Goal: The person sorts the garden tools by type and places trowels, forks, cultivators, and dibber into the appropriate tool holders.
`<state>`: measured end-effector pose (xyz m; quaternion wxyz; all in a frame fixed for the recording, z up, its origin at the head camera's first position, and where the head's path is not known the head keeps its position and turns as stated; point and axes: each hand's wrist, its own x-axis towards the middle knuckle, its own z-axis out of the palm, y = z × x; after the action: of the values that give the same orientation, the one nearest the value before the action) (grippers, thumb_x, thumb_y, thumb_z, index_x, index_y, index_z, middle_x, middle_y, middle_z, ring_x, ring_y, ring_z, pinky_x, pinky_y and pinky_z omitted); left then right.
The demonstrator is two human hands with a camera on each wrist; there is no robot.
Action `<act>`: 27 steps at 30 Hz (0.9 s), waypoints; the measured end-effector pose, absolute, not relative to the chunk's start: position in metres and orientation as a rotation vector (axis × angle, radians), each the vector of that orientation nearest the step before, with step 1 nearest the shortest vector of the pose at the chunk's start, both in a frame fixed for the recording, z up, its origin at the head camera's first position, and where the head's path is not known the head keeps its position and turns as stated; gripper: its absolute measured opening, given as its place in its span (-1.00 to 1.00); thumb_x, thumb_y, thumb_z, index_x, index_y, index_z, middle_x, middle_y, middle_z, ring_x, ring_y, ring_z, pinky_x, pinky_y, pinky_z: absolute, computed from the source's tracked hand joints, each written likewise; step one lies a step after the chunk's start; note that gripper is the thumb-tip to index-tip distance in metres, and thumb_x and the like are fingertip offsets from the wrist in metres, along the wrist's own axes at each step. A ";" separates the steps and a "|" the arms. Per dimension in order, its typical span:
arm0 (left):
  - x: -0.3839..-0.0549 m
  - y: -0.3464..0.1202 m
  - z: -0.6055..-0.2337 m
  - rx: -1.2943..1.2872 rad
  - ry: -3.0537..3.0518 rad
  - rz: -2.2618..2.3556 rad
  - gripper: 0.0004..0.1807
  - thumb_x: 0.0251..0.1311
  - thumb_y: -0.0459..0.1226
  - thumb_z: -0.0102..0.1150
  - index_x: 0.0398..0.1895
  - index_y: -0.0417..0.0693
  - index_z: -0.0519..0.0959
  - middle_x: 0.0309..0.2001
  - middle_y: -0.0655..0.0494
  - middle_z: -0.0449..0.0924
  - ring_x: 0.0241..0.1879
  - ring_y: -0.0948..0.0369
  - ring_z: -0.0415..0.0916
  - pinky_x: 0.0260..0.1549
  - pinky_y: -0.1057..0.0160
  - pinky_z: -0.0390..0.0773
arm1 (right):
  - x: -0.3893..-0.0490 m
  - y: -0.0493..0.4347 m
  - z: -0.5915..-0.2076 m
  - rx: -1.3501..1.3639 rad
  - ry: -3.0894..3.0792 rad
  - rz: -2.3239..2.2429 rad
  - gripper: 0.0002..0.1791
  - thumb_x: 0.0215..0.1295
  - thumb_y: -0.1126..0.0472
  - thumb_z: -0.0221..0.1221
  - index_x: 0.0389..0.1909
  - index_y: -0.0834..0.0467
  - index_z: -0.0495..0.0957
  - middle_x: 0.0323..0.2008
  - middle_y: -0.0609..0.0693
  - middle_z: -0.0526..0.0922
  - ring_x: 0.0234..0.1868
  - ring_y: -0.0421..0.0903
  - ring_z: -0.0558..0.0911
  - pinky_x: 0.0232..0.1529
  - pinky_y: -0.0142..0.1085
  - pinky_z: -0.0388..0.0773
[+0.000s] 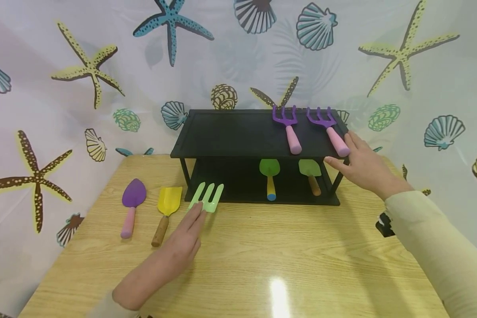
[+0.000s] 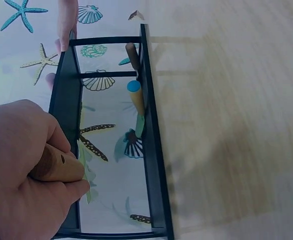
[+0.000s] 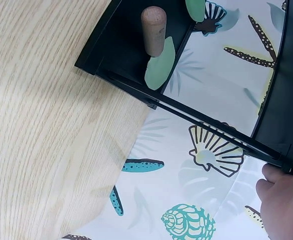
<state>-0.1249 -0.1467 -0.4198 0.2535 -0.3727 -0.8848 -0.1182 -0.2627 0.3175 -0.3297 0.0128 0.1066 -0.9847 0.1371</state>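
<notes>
My left hand (image 1: 179, 245) grips the wooden handle (image 2: 64, 167) of a light green hand fork (image 1: 211, 204); its tines point up toward the front left of a black two-tier shelf (image 1: 230, 132). At the shelf's front right corner, my right hand (image 1: 367, 165) rests against the upper board with its fingers along the side and its thumb by the front edge. Close to that thumb lies a purple hand fork with a pink handle (image 1: 337, 142). Another purple hand fork (image 1: 292, 139) lies to its left on the upper tier.
On the lower tier lie a green trowel with a yellow handle (image 1: 270, 181) and a pale green trowel (image 1: 311, 170). A purple trowel (image 1: 133, 196) and a yellow shovel (image 1: 169, 201) lie on the wooden table (image 1: 262, 247). A small black object (image 1: 385, 225) sits beside the right forearm.
</notes>
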 end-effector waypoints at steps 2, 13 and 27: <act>-0.126 -0.146 -0.415 -1.024 -2.417 -0.320 -0.47 0.17 -0.54 0.02 0.25 -0.60 0.33 0.34 -0.48 0.27 0.35 -0.24 0.32 0.21 -0.02 0.48 | -0.263 0.317 -0.330 0.335 -3.066 0.430 0.20 0.34 -0.48 -0.11 0.54 0.32 -0.41 0.56 0.37 -0.39 0.55 0.41 -0.21 0.46 0.34 -0.13; -0.134 -0.141 -0.388 -1.038 -2.488 -0.368 -0.42 0.19 -0.54 0.11 0.31 -0.56 0.31 0.41 -0.42 0.22 0.40 -0.22 0.28 0.26 -0.02 0.42 | -0.262 0.317 -0.330 0.331 -3.069 0.414 0.20 0.34 -0.48 -0.12 0.53 0.35 -0.38 0.55 0.38 -0.38 0.54 0.41 -0.19 0.46 0.34 -0.12; -0.143 -0.137 -0.361 -1.097 -2.574 -0.431 -0.38 0.26 -0.52 0.11 0.39 -0.47 0.25 0.50 -0.28 0.13 0.49 -0.15 0.13 0.33 0.00 0.33 | -0.262 0.317 -0.329 0.335 -3.061 0.424 0.19 0.34 -0.47 -0.11 0.54 0.33 -0.39 0.56 0.37 -0.37 0.54 0.41 -0.18 0.46 0.34 -0.11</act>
<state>-0.1430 -0.1371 -0.3614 0.1544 -0.3829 -0.8983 -0.1505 -0.2616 0.3174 -0.3291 0.0165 0.1077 -0.9846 0.1364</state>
